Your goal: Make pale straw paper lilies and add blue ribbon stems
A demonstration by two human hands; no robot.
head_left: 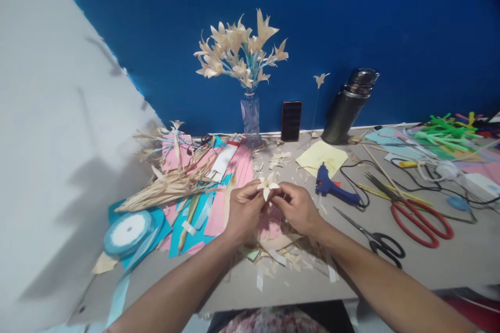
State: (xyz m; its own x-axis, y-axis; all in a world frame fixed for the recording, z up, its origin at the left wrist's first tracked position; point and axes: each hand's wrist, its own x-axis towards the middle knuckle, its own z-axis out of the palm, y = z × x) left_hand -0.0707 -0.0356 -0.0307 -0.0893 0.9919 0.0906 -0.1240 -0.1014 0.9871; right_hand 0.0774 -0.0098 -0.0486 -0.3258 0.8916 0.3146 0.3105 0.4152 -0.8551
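Note:
A small cream flower (268, 186) with pointed petals, like dried husk, is held up over the middle of the table. My left hand (245, 208) pinches it from the left, fingers closed at its base. From the other side my right hand (297, 207) grips it too, thumb and fingers pressed together. The flower's underside is hidden behind my fingers. Below my hands lie scraps of husk and paper (279, 255). Nearest my right hand is a blue glue gun (336, 190), resting by a yellow sheet (322, 158).
A bottle (250, 117) of similar flowers stands at the back, beside a phone (291, 120) and a leaning dark flask (349, 106). Black scissors (375, 237) and red-handled scissors (417, 213) lie right. Left are dried husks (164, 187) and a blue ribbon roll (128, 231).

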